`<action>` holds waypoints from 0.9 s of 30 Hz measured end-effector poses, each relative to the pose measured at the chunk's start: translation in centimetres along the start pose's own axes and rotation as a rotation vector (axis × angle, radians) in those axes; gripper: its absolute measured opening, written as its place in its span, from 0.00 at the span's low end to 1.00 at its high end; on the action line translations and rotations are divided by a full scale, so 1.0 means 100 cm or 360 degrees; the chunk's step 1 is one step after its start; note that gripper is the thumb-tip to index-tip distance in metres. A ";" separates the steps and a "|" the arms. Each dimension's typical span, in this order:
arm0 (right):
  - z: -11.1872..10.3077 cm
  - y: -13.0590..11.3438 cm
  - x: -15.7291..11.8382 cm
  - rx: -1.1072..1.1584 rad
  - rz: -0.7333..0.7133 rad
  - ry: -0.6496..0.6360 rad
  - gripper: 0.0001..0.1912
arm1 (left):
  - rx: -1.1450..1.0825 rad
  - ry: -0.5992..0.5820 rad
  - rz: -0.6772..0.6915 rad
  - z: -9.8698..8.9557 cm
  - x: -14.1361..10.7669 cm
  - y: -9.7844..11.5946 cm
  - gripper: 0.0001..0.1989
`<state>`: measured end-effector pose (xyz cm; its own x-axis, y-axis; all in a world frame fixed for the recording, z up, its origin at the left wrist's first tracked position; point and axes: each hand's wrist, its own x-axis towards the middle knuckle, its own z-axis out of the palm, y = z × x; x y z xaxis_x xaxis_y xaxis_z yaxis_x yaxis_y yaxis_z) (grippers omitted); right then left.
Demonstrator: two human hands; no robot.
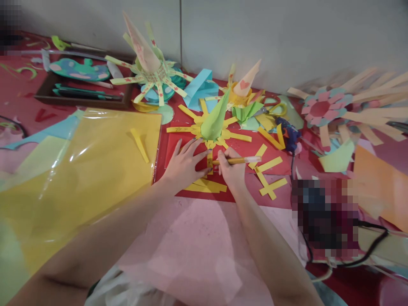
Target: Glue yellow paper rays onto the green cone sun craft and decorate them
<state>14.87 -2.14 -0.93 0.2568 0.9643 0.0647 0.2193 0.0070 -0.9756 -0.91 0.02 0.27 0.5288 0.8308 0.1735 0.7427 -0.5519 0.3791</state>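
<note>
A green paper cone (216, 120) stands in the middle of a yellow paper piece with strips (240, 137) radiating around it. My left hand (186, 163) lies with fingers spread beside it, its fingertips at the strip that points toward me. In my right hand (231, 165) is a yellow pencil (239, 160), gripped with its tip at that same strip. Small marks show on some of the strips. Loose yellow strips (207, 186) lie just below my left hand, and more yellow strips (270, 163) are scattered to the right of my right hand.
A yellow sheet in clear plastic (111, 157) covers the left. Behind it sits a brown tray (47, 91) with pens. Finished-looking cone pieces (156, 72) stand along the wall. Scissors (277, 109), a blue glue gun (288, 134) with a cord, and a pink-petalled paper flower (320, 108) are to the right.
</note>
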 end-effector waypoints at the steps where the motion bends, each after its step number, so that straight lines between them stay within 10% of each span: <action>1: 0.000 0.000 0.000 0.0005 0.0015 -0.0020 0.19 | 0.0010 -0.0005 0.0003 0.000 0.000 0.000 0.22; 27: 0.002 -0.003 0.000 -0.0043 -0.0032 -0.0004 0.20 | 0.0037 -0.0008 0.0021 0.001 0.000 0.000 0.21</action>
<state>14.63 -2.07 -0.67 0.2495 0.9647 0.0839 0.2497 0.0196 -0.9681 -0.90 0.03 0.20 0.5407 0.8231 0.1736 0.7450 -0.5644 0.3556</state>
